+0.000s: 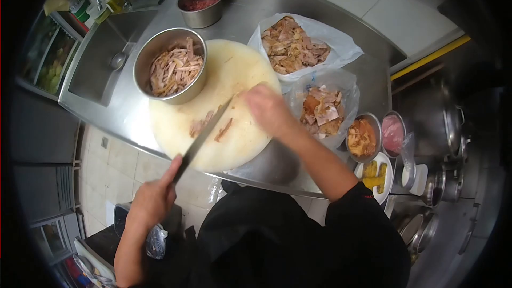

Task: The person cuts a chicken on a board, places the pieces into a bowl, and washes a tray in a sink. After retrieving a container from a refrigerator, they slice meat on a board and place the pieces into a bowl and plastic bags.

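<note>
My left hand (153,198) is closed around the handle of a long kitchen knife (204,135), its blade slanting up over the round white cutting board (248,138). Beside the blade lie a few strips of sliced meat (199,126) and a thin browned scrap (223,130). Over the board's right side is my right hand (265,105), smeared by motion, so its fingers cannot be made out. On the board's upper left stands a deep steel bowl (140,66) holding cut meat strips (176,69).
Two plastic bags of meat pieces (293,45) (321,109) lie right of the board. A smaller steel bowl (205,17) of red meat stands behind. At left is a sink (88,77); at right are small bowls (362,137) and a white plate (385,186) with yellow food.
</note>
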Action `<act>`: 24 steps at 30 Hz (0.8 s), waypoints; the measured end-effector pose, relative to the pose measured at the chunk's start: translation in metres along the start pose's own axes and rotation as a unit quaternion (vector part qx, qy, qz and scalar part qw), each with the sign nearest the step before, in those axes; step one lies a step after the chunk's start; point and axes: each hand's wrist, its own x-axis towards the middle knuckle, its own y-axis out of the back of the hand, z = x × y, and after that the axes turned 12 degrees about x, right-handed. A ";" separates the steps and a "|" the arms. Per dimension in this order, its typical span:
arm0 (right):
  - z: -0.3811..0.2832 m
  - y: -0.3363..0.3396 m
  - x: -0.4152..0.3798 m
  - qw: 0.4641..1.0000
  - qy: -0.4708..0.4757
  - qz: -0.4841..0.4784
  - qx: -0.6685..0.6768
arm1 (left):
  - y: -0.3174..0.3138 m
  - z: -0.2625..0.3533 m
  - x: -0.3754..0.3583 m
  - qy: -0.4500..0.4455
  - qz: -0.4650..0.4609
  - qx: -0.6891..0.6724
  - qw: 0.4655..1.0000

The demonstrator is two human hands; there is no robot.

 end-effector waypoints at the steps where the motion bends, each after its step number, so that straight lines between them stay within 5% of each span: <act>1: 0.016 0.019 0.010 0.998 -0.033 0.046 -0.027 | -0.001 0.001 -0.005 -0.007 -0.010 -0.007 1.000; 2: 0.034 0.039 0.021 0.992 -0.064 0.093 -0.054 | -0.008 -0.001 -0.007 -0.010 -0.022 0.011 1.000; 9: 0.148 0.152 0.069 0.912 -0.309 -0.025 -0.269 | -0.016 -0.011 0.017 0.035 0.026 0.047 0.998; 18: 0.208 0.204 0.091 0.945 -0.207 0.034 -0.250 | -0.031 0.023 0.042 0.063 0.033 0.099 0.993; 21: 0.210 0.204 0.100 0.930 -0.261 -0.097 -0.239 | -0.030 0.025 0.046 0.063 0.037 0.079 0.994; 24: 0.203 0.193 0.099 0.902 -0.241 -0.110 -0.341 | -0.031 0.025 0.049 0.069 0.037 0.066 0.995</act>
